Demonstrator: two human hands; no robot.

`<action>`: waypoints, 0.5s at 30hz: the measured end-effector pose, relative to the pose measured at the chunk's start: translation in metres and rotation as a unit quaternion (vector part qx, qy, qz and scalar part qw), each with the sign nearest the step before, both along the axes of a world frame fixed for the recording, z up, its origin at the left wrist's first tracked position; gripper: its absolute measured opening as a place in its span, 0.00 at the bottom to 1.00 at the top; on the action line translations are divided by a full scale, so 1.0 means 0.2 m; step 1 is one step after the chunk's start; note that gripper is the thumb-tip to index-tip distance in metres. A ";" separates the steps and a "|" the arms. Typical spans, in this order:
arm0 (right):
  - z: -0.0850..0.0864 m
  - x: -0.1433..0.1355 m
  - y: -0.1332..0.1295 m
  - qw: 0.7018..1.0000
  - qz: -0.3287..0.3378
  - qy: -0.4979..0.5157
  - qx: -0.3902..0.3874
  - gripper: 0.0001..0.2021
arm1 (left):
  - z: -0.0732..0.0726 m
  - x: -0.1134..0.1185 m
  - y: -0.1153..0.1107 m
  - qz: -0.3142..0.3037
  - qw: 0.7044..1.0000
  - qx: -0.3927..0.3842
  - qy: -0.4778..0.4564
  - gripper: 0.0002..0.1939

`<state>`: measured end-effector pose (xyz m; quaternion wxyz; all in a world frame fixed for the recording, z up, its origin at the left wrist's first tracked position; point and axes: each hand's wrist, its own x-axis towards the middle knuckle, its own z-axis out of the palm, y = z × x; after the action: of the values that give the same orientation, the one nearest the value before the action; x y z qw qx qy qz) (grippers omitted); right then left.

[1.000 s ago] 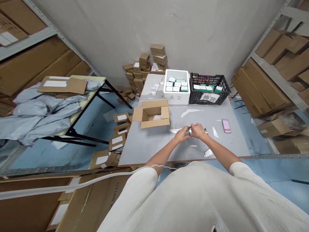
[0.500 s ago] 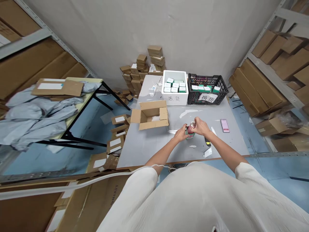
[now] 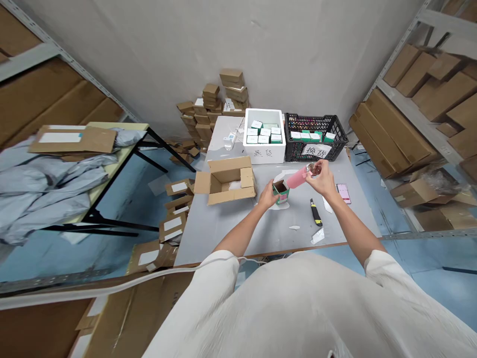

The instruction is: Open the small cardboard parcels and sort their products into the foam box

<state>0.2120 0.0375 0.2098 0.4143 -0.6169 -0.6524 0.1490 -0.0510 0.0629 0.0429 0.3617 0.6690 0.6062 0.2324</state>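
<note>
Here's your tabletop (image 3: 223, 223), and the black crate (image 3: 316, 139) sits up at its far right corner, white-topped green boxes inside. Tight beside it on the far edge stands your white bin (image 3: 264, 153), stocked with more of them. Your open cardboard carton (image 3: 231, 194) lies toward the left edge, flaps out. Now to the middle: your left hand (image 3: 267, 197) grips the side of an open green box (image 3: 282, 197), and your right hand (image 3: 323, 180) pinches the silvery upper end of the pink bottle (image 3: 297, 178)! That bottle tilts above the tabletop, its lower end right at the green box's mouth; whether they touch, you can't tell from here. Over by the right edge lies your phone (image 3: 343, 193); nearer the front edge, right of centre, rests the black-and-yellow cutter (image 3: 316, 213), with a crumpled white scrap (image 3: 318, 236) just beside it.
</note>
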 end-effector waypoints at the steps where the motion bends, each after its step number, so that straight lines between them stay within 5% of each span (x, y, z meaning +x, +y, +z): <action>1: -0.01 0.02 0.00 1.000 -0.004 0.002 -0.004 0.21 | 0.01 0.00 0.02 -0.007 1.000 0.002 0.014 0.49; 6: -0.08 0.06 -0.02 0.999 -0.016 -0.007 -0.042 0.22 | 0.04 0.01 0.09 -0.047 0.999 -0.005 0.025 0.49; 15: -0.15 0.07 -0.06 0.996 -0.011 -0.019 -0.085 0.23 | 0.01 -0.02 0.04 -0.124 0.991 -0.023 0.039 0.52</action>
<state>0.2265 0.0246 0.1800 0.3498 -0.6593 -0.6386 0.1875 -0.0545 0.0714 0.0440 0.3791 0.7392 0.5373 0.1454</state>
